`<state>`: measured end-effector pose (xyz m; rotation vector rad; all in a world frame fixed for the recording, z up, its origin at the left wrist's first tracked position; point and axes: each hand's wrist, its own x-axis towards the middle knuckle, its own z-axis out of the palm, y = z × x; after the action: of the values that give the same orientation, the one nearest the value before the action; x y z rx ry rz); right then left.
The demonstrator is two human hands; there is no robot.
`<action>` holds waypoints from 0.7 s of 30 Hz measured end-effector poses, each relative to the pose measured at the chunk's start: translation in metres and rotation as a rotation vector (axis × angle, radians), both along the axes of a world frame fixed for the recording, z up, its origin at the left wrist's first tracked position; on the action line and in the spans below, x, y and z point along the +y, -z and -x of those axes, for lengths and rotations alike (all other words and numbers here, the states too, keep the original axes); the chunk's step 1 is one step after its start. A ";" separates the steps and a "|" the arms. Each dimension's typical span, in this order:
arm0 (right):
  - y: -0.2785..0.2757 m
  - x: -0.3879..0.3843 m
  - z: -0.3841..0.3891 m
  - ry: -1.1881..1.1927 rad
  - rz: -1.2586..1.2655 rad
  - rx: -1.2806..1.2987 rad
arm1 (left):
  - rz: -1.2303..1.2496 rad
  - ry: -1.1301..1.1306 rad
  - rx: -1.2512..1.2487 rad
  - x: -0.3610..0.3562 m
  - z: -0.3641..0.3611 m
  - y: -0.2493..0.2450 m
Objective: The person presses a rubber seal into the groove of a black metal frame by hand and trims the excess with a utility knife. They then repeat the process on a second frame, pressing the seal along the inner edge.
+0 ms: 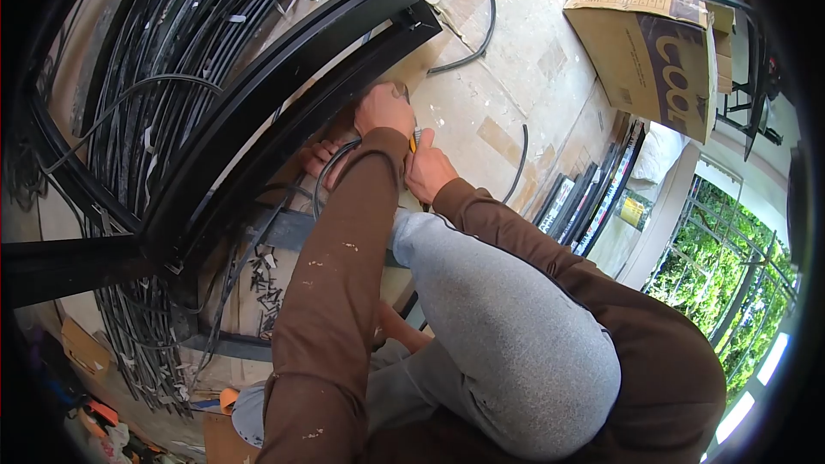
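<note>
My left hand [384,109] is closed, knuckles up, low over the floor beside the black metal frame [284,112]; I cannot tell what its fingers grip. Just below and to the right, my right hand [430,168] is wrapped around a slim tool with a yellow-orange body [413,144], its upper end close to my left wrist. A black cable [323,179] loops beside and under my left forearm. Bare toes [320,155] show left of that forearm, near the cable loop.
Bundled black cables [163,77] lie inside the frame at left. Short black offcuts [268,292] are scattered on the floor. Loose cable pieces [490,13] lie ahead. At right stand a cardboard box [640,56] and long dark packs [593,198], near a barred opening [730,266].
</note>
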<state>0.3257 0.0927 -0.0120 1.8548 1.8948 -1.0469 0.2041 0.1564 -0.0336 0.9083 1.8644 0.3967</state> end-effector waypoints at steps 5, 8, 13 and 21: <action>-0.003 0.000 -0.002 0.014 0.027 -0.007 | 0.005 0.019 -0.032 0.002 0.003 -0.004; -0.008 0.004 0.001 0.025 0.019 -0.007 | 0.002 -0.009 -0.049 0.002 0.003 -0.004; -0.004 0.003 0.001 0.022 0.042 -0.010 | -0.044 0.031 -0.067 0.001 0.007 -0.001; -0.008 -0.004 0.001 0.052 0.052 -0.011 | -0.019 0.031 -0.038 0.000 0.004 -0.006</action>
<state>0.3243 0.0889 -0.0039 1.8866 1.8049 -1.0894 0.1999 0.1565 -0.0275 0.9350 1.8128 0.4104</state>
